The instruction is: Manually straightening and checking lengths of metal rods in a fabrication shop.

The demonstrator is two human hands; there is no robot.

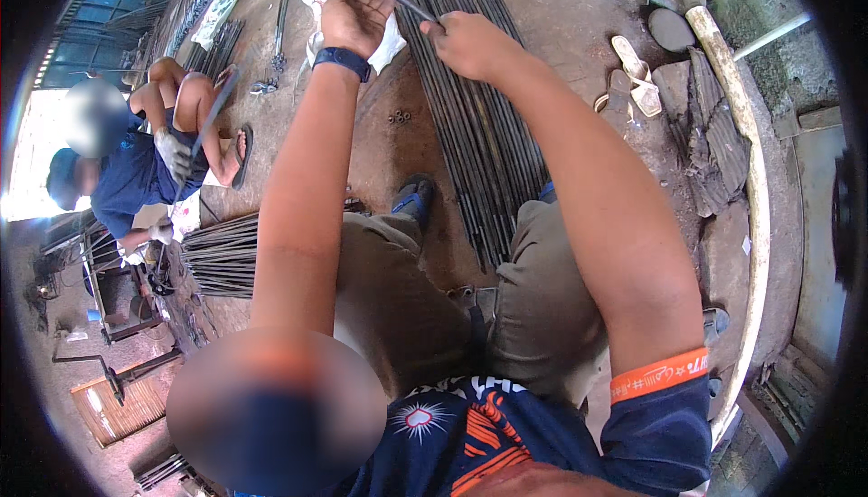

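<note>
My right hand (466, 45) is closed around one end of a short dark metal rod (405, 1), which slants up toward the left. At the rod's far end is my left hand (354, 18), palm up with its fingers apart; the rod's tip lies by those fingers. A dark band circles my left wrist. Below both hands, a long bundle of dark metal rods (470, 108) stretches along the floor between my feet. Behind my left hand lies a white plastic sack (391, 49). Several small nut-like rings (399, 117) sit on the floor left of the bundle.
At left a co-worker sits with gloved hands (174, 155) on a long metal bar (210, 117). Another rod bundle (221, 253) lies beside my left leg. Sandals (637, 76), broken wood (710, 126) and a long pale pole (752, 189) line the right side.
</note>
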